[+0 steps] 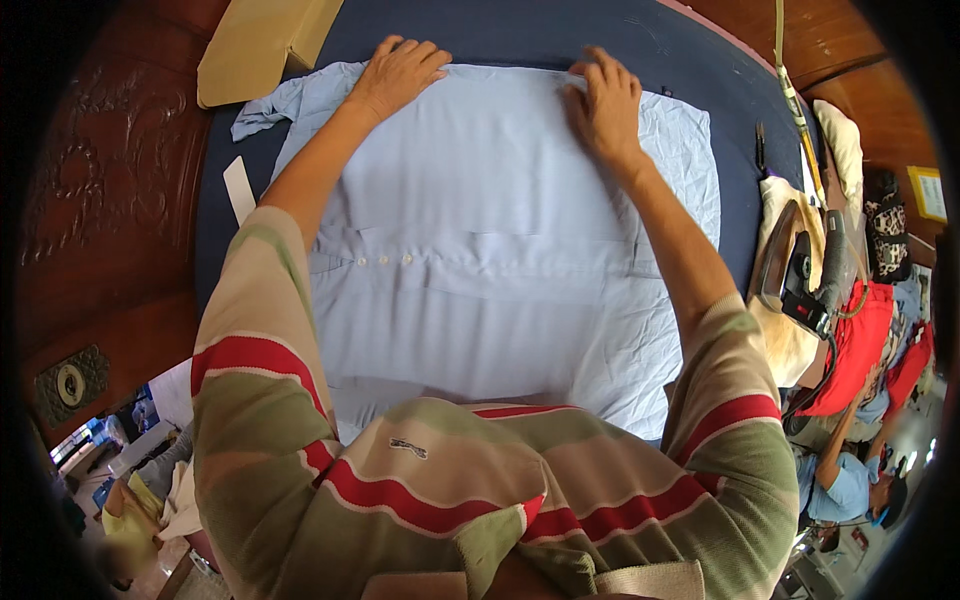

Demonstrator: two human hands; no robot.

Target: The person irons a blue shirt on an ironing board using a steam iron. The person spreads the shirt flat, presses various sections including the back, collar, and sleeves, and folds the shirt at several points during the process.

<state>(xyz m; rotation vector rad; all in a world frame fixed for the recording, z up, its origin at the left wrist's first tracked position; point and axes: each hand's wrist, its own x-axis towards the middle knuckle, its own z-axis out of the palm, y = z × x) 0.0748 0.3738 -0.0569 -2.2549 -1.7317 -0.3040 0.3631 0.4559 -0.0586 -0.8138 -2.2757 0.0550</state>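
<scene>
A light blue shirt point(470, 180) lies spread sideways on a dark blue padded surface point(480, 35), its row of small white buttons running across the middle. Creases show toward its right side, and one sleeve sticks out at the far left. At the shirt's far edge, my left hand point(400, 75) has its fingers bent over the fabric, closed on the edge. Farther right along that same edge is my right hand point(608, 100), over the cloth with bent fingers; motion blurs them, so their grip is unclear.
To the right, an iron point(800, 265) with a cord rests on a pale cloth. A brown cardboard piece point(265, 50) lies at the far left, above a white strip point(239, 190). Carved wood point(110, 170) borders the left. A person in blue point(840, 485) is at lower right.
</scene>
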